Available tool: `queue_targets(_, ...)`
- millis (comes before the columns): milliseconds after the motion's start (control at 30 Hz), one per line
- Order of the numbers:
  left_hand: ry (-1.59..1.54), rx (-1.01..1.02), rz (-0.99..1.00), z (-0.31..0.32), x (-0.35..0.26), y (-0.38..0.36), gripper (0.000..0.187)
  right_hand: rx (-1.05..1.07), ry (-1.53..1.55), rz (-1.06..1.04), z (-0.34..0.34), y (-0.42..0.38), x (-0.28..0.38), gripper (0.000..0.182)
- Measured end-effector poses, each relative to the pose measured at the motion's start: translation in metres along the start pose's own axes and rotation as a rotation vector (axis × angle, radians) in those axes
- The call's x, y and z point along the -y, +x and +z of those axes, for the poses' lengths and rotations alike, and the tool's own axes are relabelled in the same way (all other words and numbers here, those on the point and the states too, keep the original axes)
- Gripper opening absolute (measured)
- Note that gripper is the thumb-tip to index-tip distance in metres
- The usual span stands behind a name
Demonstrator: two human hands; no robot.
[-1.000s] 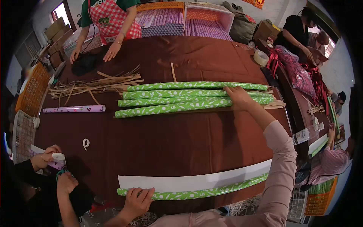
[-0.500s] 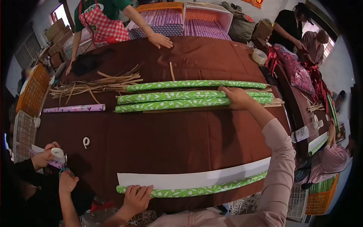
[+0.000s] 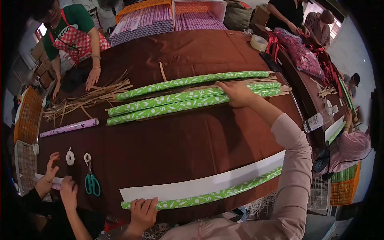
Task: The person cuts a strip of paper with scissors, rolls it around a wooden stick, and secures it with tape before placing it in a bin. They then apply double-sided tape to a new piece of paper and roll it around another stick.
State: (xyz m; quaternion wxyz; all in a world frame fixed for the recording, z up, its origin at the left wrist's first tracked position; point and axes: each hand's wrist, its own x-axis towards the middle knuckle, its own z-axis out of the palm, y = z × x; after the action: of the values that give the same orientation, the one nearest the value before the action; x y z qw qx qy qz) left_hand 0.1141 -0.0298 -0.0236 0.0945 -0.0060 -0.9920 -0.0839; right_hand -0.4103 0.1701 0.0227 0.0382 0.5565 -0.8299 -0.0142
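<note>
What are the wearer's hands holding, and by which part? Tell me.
The left hand holds the near green roll near its left end. The right hand lies over the paired green rolls, right of their middle; whether it grips cannot be told.

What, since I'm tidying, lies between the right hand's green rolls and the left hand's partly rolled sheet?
In the head view, only bare brown cloth, with the right sleeve above.

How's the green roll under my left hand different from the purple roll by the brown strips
The green roll looks longer than the purple roll. The green roll has a white sheet spread along its far side; the purple roll shows none. Your left hand rests on the green roll; no hand touches the purple roll. Both are patterned and lie on the brown cloth.
</note>
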Motion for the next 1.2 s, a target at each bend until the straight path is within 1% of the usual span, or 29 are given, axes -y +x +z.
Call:
queue_targets(100, -0.003, -0.013, 0.013, 0.004, 0.001, -0.001, 0.040, -0.042, 0.068, -0.016, -0.005, -0.013, 0.010, 0.079)
queue_targets(133, -0.005, -0.012, 0.018, 0.004, 0.001, -0.001, 0.040, 0.018, 0.082, 0.022, -0.018, -0.020, 0.020, 0.080)
queue_targets(167, 0.004, -0.023, 0.019, 0.004, 0.001, 0.000, 0.041, 0.018, 0.079, 0.028, -0.027, -0.026, 0.028, 0.080)
queue_targets(233, 0.013, -0.035, 0.026, 0.003, 0.001, 0.001, 0.042, 0.105, 0.105, 0.091, -0.037, -0.037, 0.042, 0.081)
queue_targets(300, 0.009, -0.061, 0.028, 0.004, 0.000, 0.001, 0.044, 0.093, 0.105, 0.111, -0.027, -0.049, 0.048, 0.084)
queue_targets(367, 0.007, -0.063, 0.032, 0.008, 0.002, -0.001, 0.044, -0.072, 0.147, 0.047, -0.012, -0.064, 0.054, 0.084)
queue_targets(400, 0.006, -0.070, 0.034, 0.010, 0.003, -0.002, 0.045, 0.093, 0.188, 0.154, -0.026, -0.067, 0.069, 0.081)
queue_targets(433, 0.012, -0.070, 0.042, 0.010, 0.003, -0.002, 0.045, 0.105, 0.191, 0.150, -0.021, -0.074, 0.073, 0.081)
queue_targets(500, 0.020, -0.074, 0.049, 0.005, 0.001, 0.000, 0.045, -0.007, 0.285, 0.056, -0.013, -0.088, 0.074, 0.084)
queue_targets(533, 0.036, -0.082, 0.064, 0.004, 0.001, 0.000, 0.045, 0.038, 0.268, 0.003, -0.015, -0.094, 0.072, 0.087)
queue_targets(600, 0.019, -0.080, 0.048, 0.005, 0.001, 0.000, 0.046, 0.005, 0.283, 0.007, -0.010, -0.107, 0.064, 0.071)
queue_targets(633, 0.022, -0.089, 0.054, 0.005, 0.001, 0.000, 0.046, -0.020, 0.327, -0.002, -0.009, -0.112, 0.057, 0.053)
queue_targets(667, 0.026, -0.096, 0.061, 0.004, 0.001, 0.001, 0.046, -0.018, 0.334, -0.011, -0.007, -0.116, 0.051, 0.053)
queue_targets(733, 0.028, -0.076, 0.052, 0.002, 0.000, 0.001, 0.045, 0.024, 0.467, 0.011, -0.006, -0.120, 0.046, 0.045)
queue_targets(767, 0.027, -0.063, 0.050, 0.002, 0.000, 0.002, 0.044, -0.031, 0.392, -0.036, -0.006, -0.123, 0.047, 0.044)
queue_targets(800, 0.032, -0.056, 0.041, 0.003, 0.000, 0.002, 0.044, -0.029, 0.402, -0.044, -0.005, -0.124, 0.050, 0.044)
queue_targets(867, 0.035, -0.081, 0.065, 0.006, 0.002, 0.001, 0.041, -0.035, 0.453, 0.054, -0.002, -0.124, 0.054, 0.045)
queue_targets(900, 0.035, -0.073, 0.058, 0.006, 0.002, 0.000, 0.041, -0.030, 0.460, 0.049, 0.000, -0.123, 0.055, 0.045)
queue_targets(967, 0.040, -0.043, 0.056, 0.005, 0.003, -0.001, 0.039, -0.068, 0.589, 0.134, 0.001, -0.123, 0.054, 0.055)
queue_targets(1000, 0.036, -0.035, 0.052, 0.004, 0.003, -0.001, 0.039, -0.060, 0.595, 0.134, -0.002, -0.123, 0.053, 0.055)
queue_targets(1067, 0.047, -0.039, 0.071, 0.002, 0.003, 0.001, 0.036, -0.039, 0.634, 0.182, -0.013, -0.126, 0.048, 0.067)
queue_targets(1100, 0.040, -0.035, 0.070, 0.001, 0.003, 0.001, 0.036, -0.032, 0.635, 0.185, -0.016, -0.128, 0.046, 0.067)
queue_targets(1167, 0.021, 0.021, 0.036, -0.002, 0.001, 0.002, 0.033, 0.090, 0.688, 0.194, -0.021, -0.132, 0.043, 0.080)
queue_targets(1200, 0.009, 0.023, 0.041, -0.003, 0.001, 0.001, 0.033, 0.098, 0.683, 0.205, -0.021, -0.135, 0.041, 0.080)
